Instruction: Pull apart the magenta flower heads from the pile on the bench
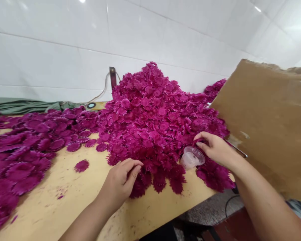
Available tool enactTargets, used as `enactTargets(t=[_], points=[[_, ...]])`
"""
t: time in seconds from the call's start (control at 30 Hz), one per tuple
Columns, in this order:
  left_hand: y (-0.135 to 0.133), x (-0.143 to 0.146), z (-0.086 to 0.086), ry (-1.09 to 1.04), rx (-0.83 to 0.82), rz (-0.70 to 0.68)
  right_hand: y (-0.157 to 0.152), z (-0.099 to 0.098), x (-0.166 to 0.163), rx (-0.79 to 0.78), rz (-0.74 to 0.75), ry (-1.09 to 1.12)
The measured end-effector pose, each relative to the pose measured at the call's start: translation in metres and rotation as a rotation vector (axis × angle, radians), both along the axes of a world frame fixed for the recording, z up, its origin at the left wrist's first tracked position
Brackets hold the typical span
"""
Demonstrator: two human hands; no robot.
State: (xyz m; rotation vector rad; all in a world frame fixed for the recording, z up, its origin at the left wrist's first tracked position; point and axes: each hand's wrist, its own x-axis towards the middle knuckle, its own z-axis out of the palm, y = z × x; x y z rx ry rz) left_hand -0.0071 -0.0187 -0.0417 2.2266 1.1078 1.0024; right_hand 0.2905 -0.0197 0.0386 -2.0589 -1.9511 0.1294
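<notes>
A tall heap of magenta artificial flower heads (155, 113) fills the middle of the table. At its front edge my left hand (121, 179) is closed, thumb and forefinger pinched at the rim of a magenta flower (148, 164). My right hand (214, 147) hangs over the right side of the heap, beside a small clear plastic cup (192, 158). Its thumb and forefinger are bent close together; whatever is between them is too small to make out. Whitish stuff lies in the cup, which sits tilted against the flowers.
More flowers (22, 160) spread over the left of the yellowish table (72, 201), and a single flower (81, 165) lies apart. A large cardboard sheet (268, 124) stands at the right. Green cloth (27, 106) lies along the white tiled wall (65, 60).
</notes>
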Motion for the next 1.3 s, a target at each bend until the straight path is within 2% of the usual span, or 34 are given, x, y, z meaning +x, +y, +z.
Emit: enactTargets(t=[0.13, 0.23, 0.33, 0.43, 0.63, 0.73, 0.8, 0.9, 1.03, 1.13, 1.2, 1.3], points=[[-0.002, 0.006, 0.004, -0.101, -0.125, 0.026, 0.001, -0.007, -0.033, 0.237, 0.087, 0.193], [-0.003, 0.009, 0.004, -0.216, -0.222, 0.037, 0.005, -0.023, -0.078, 0.260, 0.207, 0.216], [-0.001, 0.010, 0.002, -0.334, -0.308, 0.037, 0.009, -0.040, -0.121, 0.242, 0.244, 0.185], [0.000, 0.010, 0.002, -0.481, -0.420, 0.010, 0.015, -0.049, -0.149, 0.237, 0.262, 0.223], [0.003, 0.009, 0.011, -0.862, -0.691, -0.013, 0.021, -0.053, -0.172, 0.209, 0.322, 0.421], [0.005, 0.007, 0.015, -1.003, -0.759, -0.055, 0.020, -0.057, -0.178, 0.269, 0.372, 0.430], [0.006, 0.005, 0.017, -1.067, -0.799, -0.094, 0.019, -0.058, -0.180, 0.340, 0.352, 0.436], [0.007, 0.003, 0.015, -1.091, -0.812, -0.025, 0.014, -0.053, -0.179, 0.426, 0.337, 0.443], [0.010, 0.001, 0.010, -1.046, -0.751, 0.116, 0.006, -0.043, -0.172, 0.411, 0.499, 0.337], [0.013, 0.001, 0.007, -0.919, -0.646, 0.174, 0.004, -0.040, -0.169, 0.434, 0.547, 0.255], [0.016, 0.001, 0.004, -0.822, -0.571, 0.220, 0.005, -0.037, -0.170, 0.380, 0.565, 0.251], [0.018, 0.000, 0.000, -0.741, -0.519, 0.261, 0.008, -0.032, -0.173, 0.185, 0.567, 0.352]])
